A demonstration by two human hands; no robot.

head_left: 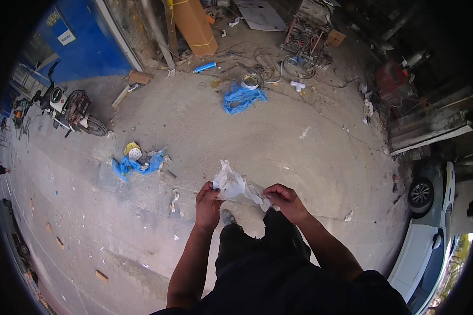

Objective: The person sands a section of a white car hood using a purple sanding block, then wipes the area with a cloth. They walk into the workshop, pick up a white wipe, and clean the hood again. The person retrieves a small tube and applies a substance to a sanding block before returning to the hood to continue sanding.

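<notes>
A thin, crumpled, whitish clear plastic bag (232, 182) is stretched between my two hands in front of my legs. My left hand (208, 206) pinches its left end, with the thumb over the film. At the other end, the fingers of my right hand (286, 201) are closed on the twisted edge of the plastic. The bag hangs above the concrete floor and its upper corner stands up loosely. Nothing inside it can be made out.
Blue plastic bags (242, 98) lie ahead beside a tape roll (250, 81). More blue plastic (155, 163) with a white disc (135, 154) lies left. A motorbike (68, 107) stands far left, a white car (418, 252) at right. Cables (268, 65) and a cardboard box (194, 26) are at the back.
</notes>
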